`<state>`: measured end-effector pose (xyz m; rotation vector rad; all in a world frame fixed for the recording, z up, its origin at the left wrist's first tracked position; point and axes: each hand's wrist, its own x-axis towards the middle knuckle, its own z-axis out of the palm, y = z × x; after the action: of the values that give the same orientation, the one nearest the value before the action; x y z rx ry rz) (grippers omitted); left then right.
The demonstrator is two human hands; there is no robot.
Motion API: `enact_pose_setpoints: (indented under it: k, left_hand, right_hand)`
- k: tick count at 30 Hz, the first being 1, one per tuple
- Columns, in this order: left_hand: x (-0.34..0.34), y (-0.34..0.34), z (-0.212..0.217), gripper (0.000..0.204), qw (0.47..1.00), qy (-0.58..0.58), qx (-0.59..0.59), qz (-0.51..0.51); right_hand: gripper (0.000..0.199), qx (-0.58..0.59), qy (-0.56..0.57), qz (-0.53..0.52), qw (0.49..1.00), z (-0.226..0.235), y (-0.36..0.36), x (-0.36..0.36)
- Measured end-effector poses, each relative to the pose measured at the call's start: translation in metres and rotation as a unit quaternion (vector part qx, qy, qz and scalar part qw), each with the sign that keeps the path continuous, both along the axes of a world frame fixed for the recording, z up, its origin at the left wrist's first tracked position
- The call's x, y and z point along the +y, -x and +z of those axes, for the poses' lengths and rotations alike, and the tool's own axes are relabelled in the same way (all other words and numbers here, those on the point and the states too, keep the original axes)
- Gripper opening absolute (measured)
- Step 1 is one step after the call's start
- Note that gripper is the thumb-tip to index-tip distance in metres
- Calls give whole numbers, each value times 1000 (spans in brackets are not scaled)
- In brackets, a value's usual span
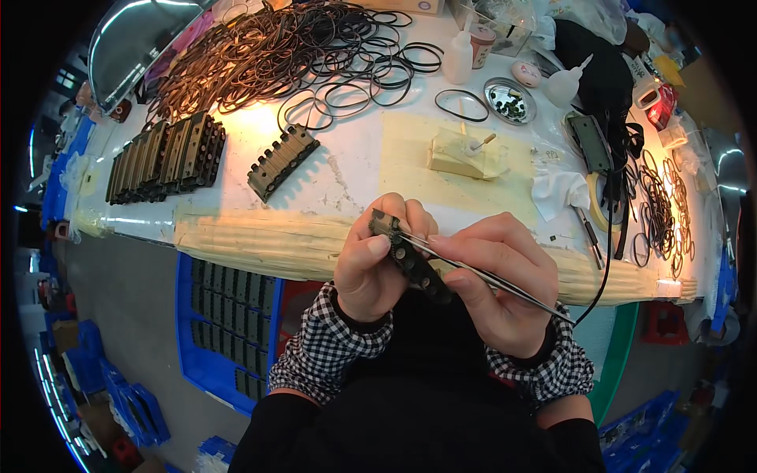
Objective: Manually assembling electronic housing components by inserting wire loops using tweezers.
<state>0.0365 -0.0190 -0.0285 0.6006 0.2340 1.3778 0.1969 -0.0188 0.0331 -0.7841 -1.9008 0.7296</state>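
My left hand point(361, 272) is closed round a dark, elongated moulded part point(419, 272) with a row of round sockets along its side. The part slants down to the right in front of my body. In my right hand point(509, 276) a pair of metal tweezers point(516, 292) is gripped, its tips at the upper end of the part, close to my left thumb. Whether the tips pinch anything is too small to tell. Beyond my left hand, a similar notched part point(282, 162) lies alone on the white table point(331, 197).
Stacked dark parts point(167, 158) stand at left, below a large heap of black rubber rings point(276, 59). A yellow block point(465, 154), a round dish of small dark green pieces point(509, 101) and squeeze bottles point(457, 59) stand farther back. A blue crate point(185, 315) of parts sits below the table edge.
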Motion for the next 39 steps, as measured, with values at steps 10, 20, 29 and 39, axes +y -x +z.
enact_pose_setpoints:
  k: [10, 20, 29, 39]
  left_hand:
    - [1, 1, -12, 24, 999, -22, -44, -4]
    - [-5, -5, -4, 26, 998, -29, 27, 49]
    - [3, -1, -11, 22, 999, 3, -34, -25]
    - [8, -3, -13, 21, 988, 11, -130, -80]
  right_hand:
    - [15, 5, -51, -57, 997, -6, 11, -4]
    - [9, 102, 2, -98, 990, -19, 20, -15]
    - [13, -16, -129, -105, 986, -11, 12, -4]
    - [11, 60, -14, -47, 997, -6, -1, -5]
